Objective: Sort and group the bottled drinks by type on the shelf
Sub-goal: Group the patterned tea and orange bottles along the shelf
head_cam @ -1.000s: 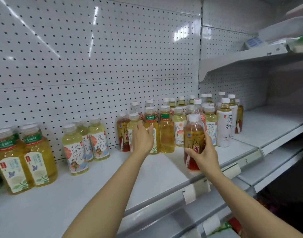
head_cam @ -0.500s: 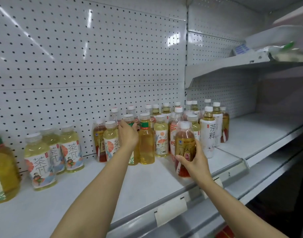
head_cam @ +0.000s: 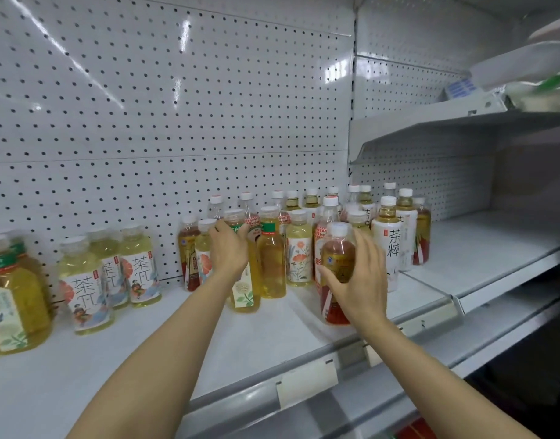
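Note:
My left hand (head_cam: pixel 229 248) grips the neck and shoulder of a yellow tea bottle with a green band (head_cam: pixel 245 296) at the front of a mixed cluster of bottles (head_cam: pixel 299 245). My right hand (head_cam: pixel 359 280) wraps round an amber tea bottle with a white cap (head_cam: pixel 337 259) near the shelf's front edge. Three pale yellow bottles with white picture labels (head_cam: pixel 88 280) stand grouped at the left. Large yellow bottles with green bands (head_cam: pixel 15 299) stand at the far left. A white-labelled bottle (head_cam: pixel 388 245) stands just right of my right hand.
The white shelf board (head_cam: pixel 145 359) has bare room in front of the bottles and paper price tags (head_cam: pixel 307 381) on its front rail. The neighbouring shelf section (head_cam: pixel 500 248) to the right holds nothing. An upper shelf (head_cam: pixel 462 122) overhangs it. Pegboard backs everything.
The view has swung a little, so the bottle groups sit further left. My right hand has slid higher on the amber bottle. My left hand stays on the green-banded bottle.

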